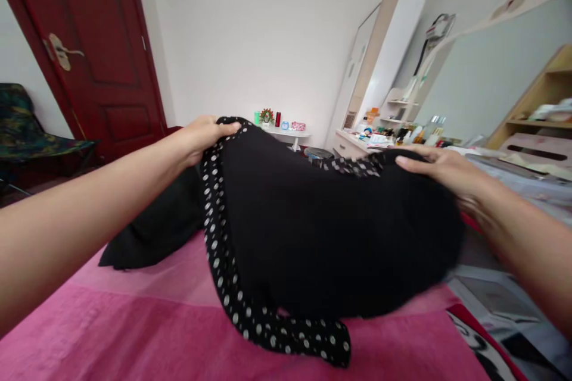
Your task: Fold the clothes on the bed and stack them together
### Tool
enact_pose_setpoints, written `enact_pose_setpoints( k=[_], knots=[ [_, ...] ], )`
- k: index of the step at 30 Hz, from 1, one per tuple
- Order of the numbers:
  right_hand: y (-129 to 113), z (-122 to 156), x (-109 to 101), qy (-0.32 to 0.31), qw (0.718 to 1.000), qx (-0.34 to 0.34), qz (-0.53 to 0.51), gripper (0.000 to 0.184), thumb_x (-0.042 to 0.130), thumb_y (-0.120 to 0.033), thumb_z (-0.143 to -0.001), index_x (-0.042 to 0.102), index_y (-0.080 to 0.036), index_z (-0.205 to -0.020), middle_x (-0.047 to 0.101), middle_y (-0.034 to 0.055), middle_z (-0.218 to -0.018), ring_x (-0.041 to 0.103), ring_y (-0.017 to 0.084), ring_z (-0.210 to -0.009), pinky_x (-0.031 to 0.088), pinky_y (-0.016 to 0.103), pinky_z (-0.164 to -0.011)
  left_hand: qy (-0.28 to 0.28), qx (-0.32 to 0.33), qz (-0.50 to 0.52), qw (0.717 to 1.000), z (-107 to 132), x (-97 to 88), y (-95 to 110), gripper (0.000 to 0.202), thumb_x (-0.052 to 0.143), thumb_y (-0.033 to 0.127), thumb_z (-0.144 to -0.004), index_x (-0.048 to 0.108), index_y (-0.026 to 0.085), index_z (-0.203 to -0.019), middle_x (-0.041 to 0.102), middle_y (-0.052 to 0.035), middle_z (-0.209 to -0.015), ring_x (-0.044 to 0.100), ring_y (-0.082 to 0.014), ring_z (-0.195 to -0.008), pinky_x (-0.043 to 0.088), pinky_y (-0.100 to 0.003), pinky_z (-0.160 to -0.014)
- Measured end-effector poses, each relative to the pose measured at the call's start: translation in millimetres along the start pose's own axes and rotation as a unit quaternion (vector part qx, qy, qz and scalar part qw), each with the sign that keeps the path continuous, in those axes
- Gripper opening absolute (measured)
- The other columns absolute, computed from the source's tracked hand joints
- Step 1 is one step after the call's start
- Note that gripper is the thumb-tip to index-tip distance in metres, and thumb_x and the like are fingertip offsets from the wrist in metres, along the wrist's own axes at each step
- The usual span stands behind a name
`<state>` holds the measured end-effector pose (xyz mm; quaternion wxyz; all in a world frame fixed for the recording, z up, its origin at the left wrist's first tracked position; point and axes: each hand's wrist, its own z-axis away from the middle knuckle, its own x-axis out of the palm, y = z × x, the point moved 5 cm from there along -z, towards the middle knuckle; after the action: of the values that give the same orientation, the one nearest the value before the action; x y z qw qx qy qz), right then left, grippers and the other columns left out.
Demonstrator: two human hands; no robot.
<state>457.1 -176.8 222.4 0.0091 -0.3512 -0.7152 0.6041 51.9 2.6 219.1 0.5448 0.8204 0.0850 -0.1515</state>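
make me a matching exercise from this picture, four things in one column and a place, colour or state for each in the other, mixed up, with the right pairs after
Column one
1. black garment
2. bed cover
3. door
4. potted plant

Column two
A. standing on the white table in the background
B. dark red, with a lever handle
C. held up between the left hand and the right hand
D. pink

Pairs: 1-C, 2-D, 3-B, 4-A
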Motion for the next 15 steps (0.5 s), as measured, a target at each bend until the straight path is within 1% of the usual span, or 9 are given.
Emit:
enact_pose_setpoints(
  k=[1,2,4,5,7,9,10,12,15],
  knots=[
    [-1.7,-15.9,0.0,0.082,0.994,-0.066,0.031,0.034,0.069,-0.033,-0.072,0.066,-0.016,-0.101,0.068,0.014,-0.101,0.065,0.025,-0.088,0.05,0.049,-0.084,0.024,0.032,-0.044,0.998,-18.9,10.0,1.0,0.03,0.06,0.032,-0.079,0.063,0.011,-0.1,0.067,-0.0137,-0.1,0.063,-0.0305,-0.095,0.049,-0.049,-0.086],
    [-0.5,-26.4,3.4,0.143,0.98,-0.125,0.063,0.034,0.066,-0.03,-0.074,0.064,-0.015,-0.104,0.065,0.0148,-0.108,0.062,0.025,-0.097,0.046,0.049,-0.091,0.055,0.071,-0.104,0.99,-32.6,18.8,0.9,0.037,0.06,0.029,-0.078,0.059,0.012,-0.111,0.063,-0.0136,-0.111,0.059,-0.0297,-0.104,0.045,-0.048,-0.093],
    [14.8,-33.5,22.5,0.17,0.961,-0.185,0.115,0.038,0.063,-0.027,-0.076,0.06,-0.014,-0.111,0.061,0.0149,-0.118,0.058,0.025,-0.107,0.041,0.048,-0.098,0.094,0.135,-0.219,0.962,-40.7,39.1,-7.2,0.051,0.063,0.027,-0.075,0.051,0.014,-0.124,0.054,-0.0144,-0.125,0.048,-0.0302,-0.12,0.036,-0.047,-0.103],
    [28.1,-30.2,36.0,0.158,0.959,-0.193,0.134,0.04,0.062,-0.028,-0.076,0.059,-0.014,-0.113,0.061,0.0145,-0.117,0.058,0.025,-0.105,0.042,0.048,-0.097,0.08,0.156,-0.254,0.951,-35.5,53.0,-16.4,0.053,0.062,0.028,-0.076,0.05,0.015,-0.126,0.051,-0.014,-0.129,0.045,-0.0298,-0.124,0.034,-0.046,-0.105],
    [58.5,-10.9,72.6,0.075,0.956,-0.221,0.18,0.037,0.057,-0.033,-0.08,0.058,-0.017,-0.114,0.062,0.011,-0.115,0.058,0.025,-0.105,0.044,0.047,-0.095,-0.028,0.199,-0.273,0.941,-9.2,91.0,-42.9,0.047,0.06,0.034,-0.079,0.054,0.019,-0.123,0.048,-0.0117,-0.133,0.043,-0.028,-0.126,0.033,-0.044,-0.106],
    [89.3,19.0,110.2,-0.007,0.94,-0.248,0.235,0.04,0.055,-0.036,-0.083,0.055,-0.02,-0.12,0.058,0.0097,-0.123,0.052,0.025,-0.115,0.041,0.045,-0.1,-0.123,0.219,-0.246,0.936,28.9,127.9,-74.1,0.049,0.06,0.042,-0.079,0.056,0.02,-0.122,0.044,-0.0114,-0.139,0.038,-0.0286,-0.131,0.028,-0.043,-0.11],
    [103.2,33.8,126.0,-0.036,0.933,-0.249,0.257,0.041,0.053,-0.037,-0.085,0.054,-0.02,-0.122,0.056,0.0103,-0.126,0.05,0.025,-0.118,0.04,0.045,-0.101,-0.158,0.209,-0.21,0.942,47.2,143.2,-89.7,0.047,0.057,0.043,-0.081,0.057,0.021,-0.123,0.044,-0.0104,-0.14,0.037,-0.0276,-0.131,0.027,-0.042,-0.11],
    [124.0,57.1,148.9,-0.068,0.923,-0.241,0.291,0.04,0.048,-0.04,-0.089,0.055,-0.021,-0.123,0.055,0.0107,-0.129,0.048,0.026,-0.121,0.038,0.047,-0.103,-0.198,0.182,-0.125,0.955,76.3,164.6,-115.7,0.04,0.052,0.043,-0.086,0.061,0.024,-0.119,0.052,-0.0078,-0.135,0.041,-0.0256,-0.13,0.027,-0.04,-0.111],
    [135.5,72.0,160.2,-0.048,0.923,-0.239,0.298,0.036,0.043,-0.038,-0.092,0.06,-0.021,-0.118,0.058,0.0096,-0.125,0.049,0.026,-0.12,0.038,0.048,-0.103,-0.185,0.174,-0.082,0.964,94.8,175.0,-136.2,0.031,0.051,0.043,-0.087,0.068,0.028,-0.109,0.056,-0.0041,-0.131,0.047,-0.0259,-0.125,0.026,-0.04,-0.111]
  ],
)
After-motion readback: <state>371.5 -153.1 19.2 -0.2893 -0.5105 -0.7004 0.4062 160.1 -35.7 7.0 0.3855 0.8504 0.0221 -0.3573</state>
